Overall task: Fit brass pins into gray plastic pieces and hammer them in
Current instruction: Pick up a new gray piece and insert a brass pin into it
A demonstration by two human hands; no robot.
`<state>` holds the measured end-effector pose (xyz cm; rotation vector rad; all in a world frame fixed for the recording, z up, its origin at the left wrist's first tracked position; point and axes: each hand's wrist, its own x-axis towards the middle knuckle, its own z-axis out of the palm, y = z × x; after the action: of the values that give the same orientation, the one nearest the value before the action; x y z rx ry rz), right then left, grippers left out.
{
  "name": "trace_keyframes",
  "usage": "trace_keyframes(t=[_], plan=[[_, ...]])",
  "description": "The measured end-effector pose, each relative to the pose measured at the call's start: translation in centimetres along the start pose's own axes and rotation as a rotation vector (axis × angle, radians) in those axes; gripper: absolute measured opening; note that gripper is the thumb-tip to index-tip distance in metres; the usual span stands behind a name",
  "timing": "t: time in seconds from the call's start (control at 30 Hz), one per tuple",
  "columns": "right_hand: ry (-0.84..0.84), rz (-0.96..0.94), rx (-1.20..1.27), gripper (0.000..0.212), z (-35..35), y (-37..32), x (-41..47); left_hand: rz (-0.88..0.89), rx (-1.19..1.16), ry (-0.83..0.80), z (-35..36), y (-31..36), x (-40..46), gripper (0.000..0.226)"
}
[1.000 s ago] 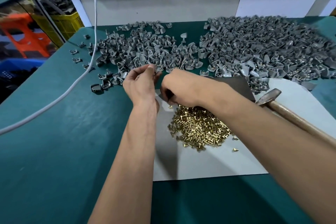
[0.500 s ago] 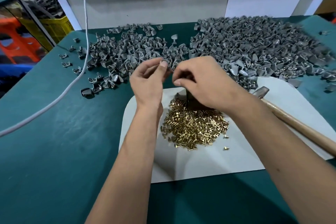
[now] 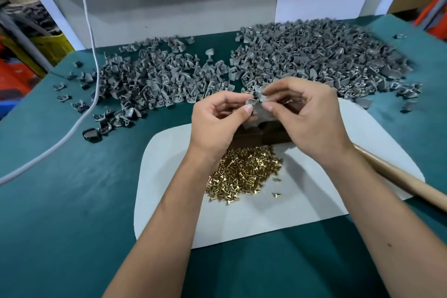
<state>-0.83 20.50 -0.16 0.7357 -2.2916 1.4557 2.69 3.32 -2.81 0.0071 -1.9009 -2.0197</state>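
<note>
Gray piece [image 3: 257,101]: light, stiff; we pinch its edges, left hand [image 3: 217,121] and right hand [image 3: 307,116] both gripping, centre frame.

No text, label, brand, number or sign can be read anywhere, neither on the things at the hands nor beyond them.

Hammer [image 3: 396,176] head behind right wrist.

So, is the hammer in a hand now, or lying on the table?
Lying down. The hammer handle rests on the white mat, untouched; both the left hand and right hand pinch a gray plastic piece.
</note>
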Motion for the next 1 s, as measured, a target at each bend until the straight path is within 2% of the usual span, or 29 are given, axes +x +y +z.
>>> trace_keyframes(t=[0.3,0.83,1.0], plan=[[0.031,-0.060,-0.015,0.024,0.7,-0.2,-0.6,0.049,0.084,-0.056,0.2,0.4,-0.2,0.023],[0.013,-0.150,-0.129,0.026,2.0,-0.1,-1.0,-0.037,0.103,-0.003,0.9,0.4,-0.5,0.023],[0.016,-0.123,-0.145,0.025,2.0,-0.2,-1.1,-0.024,0.150,0.003,1.0,0.3,-0.5,0.020]])
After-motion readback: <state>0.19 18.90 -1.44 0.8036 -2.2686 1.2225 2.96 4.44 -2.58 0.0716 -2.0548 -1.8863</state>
